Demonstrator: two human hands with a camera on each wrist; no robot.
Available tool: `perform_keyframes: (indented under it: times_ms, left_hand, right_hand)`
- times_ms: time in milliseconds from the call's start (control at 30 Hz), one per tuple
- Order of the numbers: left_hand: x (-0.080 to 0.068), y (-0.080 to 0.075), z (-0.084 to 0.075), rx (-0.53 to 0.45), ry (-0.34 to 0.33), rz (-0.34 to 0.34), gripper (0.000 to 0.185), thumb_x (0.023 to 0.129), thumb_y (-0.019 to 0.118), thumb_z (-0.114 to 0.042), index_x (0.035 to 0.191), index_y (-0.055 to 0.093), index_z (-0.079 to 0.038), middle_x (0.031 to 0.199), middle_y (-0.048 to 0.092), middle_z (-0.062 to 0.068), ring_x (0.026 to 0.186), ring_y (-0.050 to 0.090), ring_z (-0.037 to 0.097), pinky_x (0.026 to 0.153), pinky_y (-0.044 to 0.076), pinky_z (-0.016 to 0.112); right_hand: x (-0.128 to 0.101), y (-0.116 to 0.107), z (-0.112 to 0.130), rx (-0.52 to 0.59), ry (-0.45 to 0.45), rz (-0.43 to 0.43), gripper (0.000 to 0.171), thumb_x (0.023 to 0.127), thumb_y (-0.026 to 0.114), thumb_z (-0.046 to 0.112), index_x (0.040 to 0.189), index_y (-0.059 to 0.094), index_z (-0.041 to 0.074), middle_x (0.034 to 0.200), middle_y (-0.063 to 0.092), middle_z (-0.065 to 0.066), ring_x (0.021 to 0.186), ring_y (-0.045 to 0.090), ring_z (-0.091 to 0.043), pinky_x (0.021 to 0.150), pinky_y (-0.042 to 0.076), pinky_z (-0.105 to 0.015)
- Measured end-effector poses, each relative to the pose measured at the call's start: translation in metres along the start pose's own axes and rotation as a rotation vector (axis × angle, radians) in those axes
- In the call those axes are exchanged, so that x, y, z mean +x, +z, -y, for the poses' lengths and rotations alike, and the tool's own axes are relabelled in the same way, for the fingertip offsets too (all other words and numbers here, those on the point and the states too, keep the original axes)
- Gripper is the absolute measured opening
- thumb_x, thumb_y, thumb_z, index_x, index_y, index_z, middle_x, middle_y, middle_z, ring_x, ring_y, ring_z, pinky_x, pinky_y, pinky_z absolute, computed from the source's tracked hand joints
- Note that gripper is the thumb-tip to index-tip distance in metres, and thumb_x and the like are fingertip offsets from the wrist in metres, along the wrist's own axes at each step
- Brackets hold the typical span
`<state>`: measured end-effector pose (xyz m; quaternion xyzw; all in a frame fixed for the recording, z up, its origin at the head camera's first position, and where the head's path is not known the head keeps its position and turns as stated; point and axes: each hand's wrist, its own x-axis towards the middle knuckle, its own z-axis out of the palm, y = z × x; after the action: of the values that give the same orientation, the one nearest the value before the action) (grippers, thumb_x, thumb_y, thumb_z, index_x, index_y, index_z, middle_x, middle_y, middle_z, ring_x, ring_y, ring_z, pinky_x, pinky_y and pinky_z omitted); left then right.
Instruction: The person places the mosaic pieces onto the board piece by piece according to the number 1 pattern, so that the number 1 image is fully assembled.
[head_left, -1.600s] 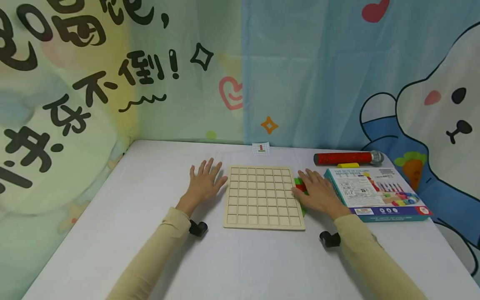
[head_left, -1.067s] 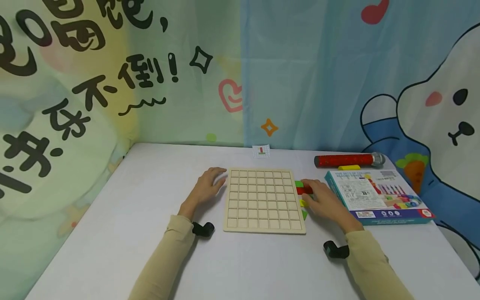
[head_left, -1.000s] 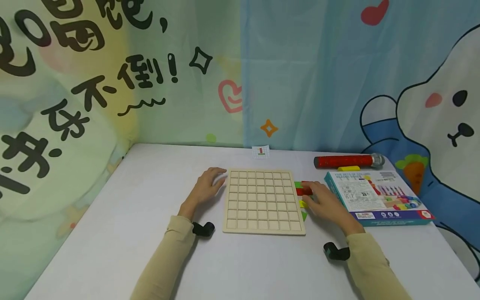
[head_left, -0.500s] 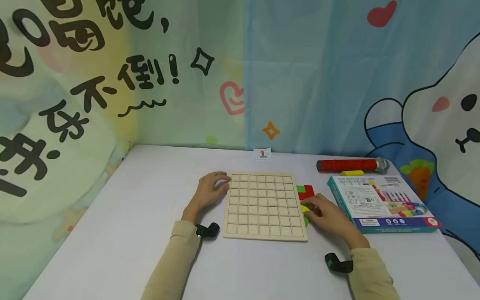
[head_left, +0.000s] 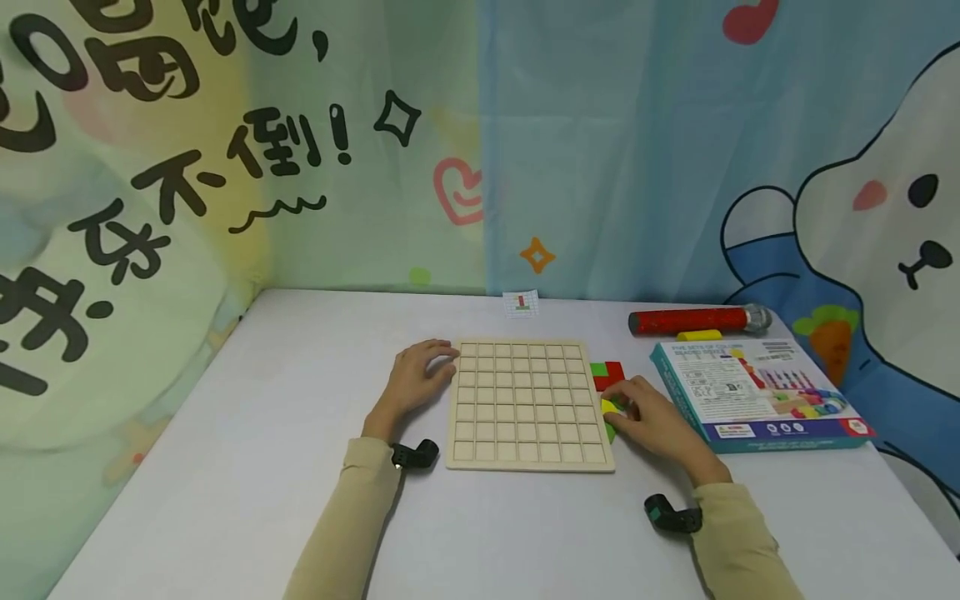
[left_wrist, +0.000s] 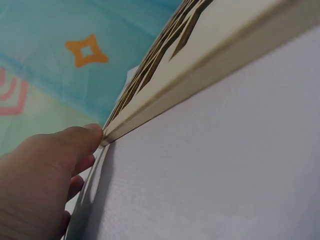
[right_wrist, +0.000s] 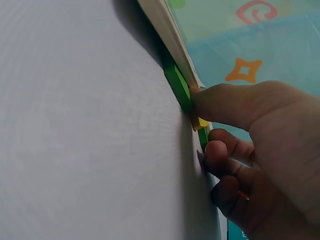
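Note:
A pale wooden grid board [head_left: 531, 463] lies on the white table. My left hand [head_left: 412, 382] rests at its left edge, thumb tip [left_wrist: 94, 131] right at the rim in the left wrist view. Along the board's right edge sit small coloured blocks: a red block [head_left: 616, 372], a green block [head_left: 598, 369], a yellow block [head_left: 608, 407] and another green block [right_wrist: 177, 86]. My right hand [head_left: 658, 423] has its thumb and curled fingers about the yellow block, pinching it beside the board. The right hand partly hides the blocks.
Right of my right hand lies a teal-edged toy box [head_left: 761, 400]. Behind it are a red glittery tube [head_left: 686, 321] and a yellow piece [head_left: 699, 335]. A small patterned card [head_left: 521, 303] sits at the table's back edge, before a printed curtain [head_left: 600, 150].
Both hands' fingers have gone from spread to bent. My right hand has moved from the red block toward the front, to the yellow block. My left hand has come against the board's left edge.

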<state>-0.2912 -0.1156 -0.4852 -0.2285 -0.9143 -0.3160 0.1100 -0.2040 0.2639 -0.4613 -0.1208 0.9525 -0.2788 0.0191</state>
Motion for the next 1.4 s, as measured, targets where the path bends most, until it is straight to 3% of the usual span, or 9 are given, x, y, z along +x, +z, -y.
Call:
perform_keyframes:
  times_ms: [200,300,433,733,967,1233,1400]
  left_hand:
    - [-0.0008,0.0013,0.002,-0.002,-0.013,0.002,0.026,0.091,0.063,-0.024,0.115,0.067,-0.016,0.131,0.059,0.008,0.127,0.049,0.029,0.104,0.032,0.057]
    - [-0.001,0.0022,0.0029,-0.008,-0.019,0.004,0.026,0.091,0.062,-0.024,0.116,0.066,-0.016,0.132,0.059,0.007,0.128,0.049,0.029,0.105,0.031,0.056]
    - [-0.0019,0.0024,0.0027,-0.012,-0.015,0.001,0.027,0.091,0.062,-0.025,0.116,0.066,-0.015,0.132,0.059,0.008,0.128,0.048,0.029,0.105,0.03,0.056]
    - [-0.0037,0.0025,0.0022,-0.001,-0.011,-0.016,0.031,0.091,0.062,-0.027,0.118,0.063,-0.014,0.132,0.058,0.009,0.128,0.048,0.03,0.106,0.03,0.056]
    - [-0.0024,0.0018,0.0037,0.005,0.004,-0.009,0.03,0.091,0.062,-0.028,0.118,0.064,-0.014,0.132,0.058,0.009,0.128,0.048,0.03,0.106,0.03,0.056]
    - [-0.0045,0.0062,0.0038,0.014,-0.005,0.005,0.029,0.091,0.061,-0.028,0.117,0.063,-0.015,0.133,0.058,0.008,0.129,0.047,0.029,0.106,0.03,0.055]
    - [-0.0048,0.0046,0.0015,0.019,-0.002,-0.002,0.031,0.091,0.061,-0.028,0.119,0.063,-0.015,0.133,0.058,0.009,0.129,0.047,0.03,0.106,0.03,0.056]
  right_hand:
    - [0.0022,-0.001,0.002,0.036,-0.001,-0.014,0.026,0.087,0.066,0.015,0.106,0.049,0.013,0.089,0.055,-0.004,0.073,0.046,-0.015,0.06,0.039,-0.021]
    - [0.0019,-0.0017,0.0023,0.048,0.003,-0.005,0.026,0.089,0.065,0.017,0.11,0.051,0.013,0.084,0.055,-0.003,0.072,0.047,-0.015,0.059,0.038,-0.022]
    - [0.0001,-0.0008,0.0015,0.052,0.014,0.0,0.028,0.09,0.063,0.018,0.118,0.058,0.015,0.093,0.058,-0.003,0.078,0.048,-0.015,0.064,0.04,-0.024]
    - [0.001,-0.0056,-0.0037,0.103,0.053,-0.004,0.025,0.091,0.059,0.014,0.115,0.06,0.015,0.117,0.061,-0.009,0.09,0.056,-0.019,0.078,0.048,-0.032]
    - [0.0016,-0.0087,-0.0029,0.136,0.039,-0.027,0.022,0.093,0.057,0.013,0.115,0.062,0.015,0.114,0.06,-0.009,0.094,0.058,-0.021,0.085,0.05,-0.037]
    - [0.003,-0.0077,-0.0009,0.119,0.036,-0.072,0.019,0.091,0.061,0.016,0.109,0.063,0.016,0.104,0.063,-0.006,0.087,0.051,-0.02,0.068,0.043,-0.025]
    - [0.0084,-0.0074,0.0035,0.15,0.031,-0.069,0.022,0.091,0.061,0.017,0.112,0.06,0.013,0.108,0.065,-0.009,0.094,0.059,-0.021,0.083,0.049,-0.037]
